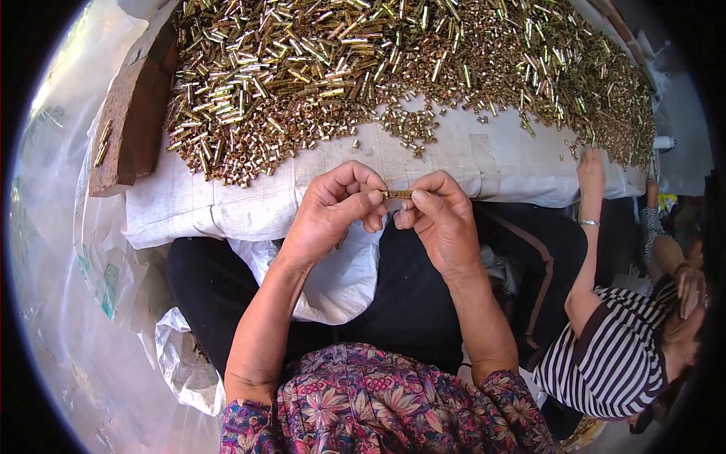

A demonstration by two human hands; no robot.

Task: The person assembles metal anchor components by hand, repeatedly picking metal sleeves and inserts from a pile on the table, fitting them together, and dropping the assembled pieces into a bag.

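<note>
A small, slim brass-coloured metal piece [398,194] lies level between my two hands, above my lap and close to the table's near edge. One end is pinched by the thumb and fingers of my left hand [342,198]. My right hand [439,212] grips the opposite end the same way. Fingertips cover both ends, so only the middle shows. Beyond my hands spreads a large heap of loose brass-coloured tubes and rods [302,72]. Short ring-like pieces [249,155] gather along the heap's near side.
White woven cloth [454,151] covers the table. A wooden block [134,113] borders it on the left, with a few rods [103,144] on top. White plastic sacking [340,280] lies over my lap. At right, a co-worker's hand [591,172] rests by the heap; another person's hand [689,289] shows farther right.
</note>
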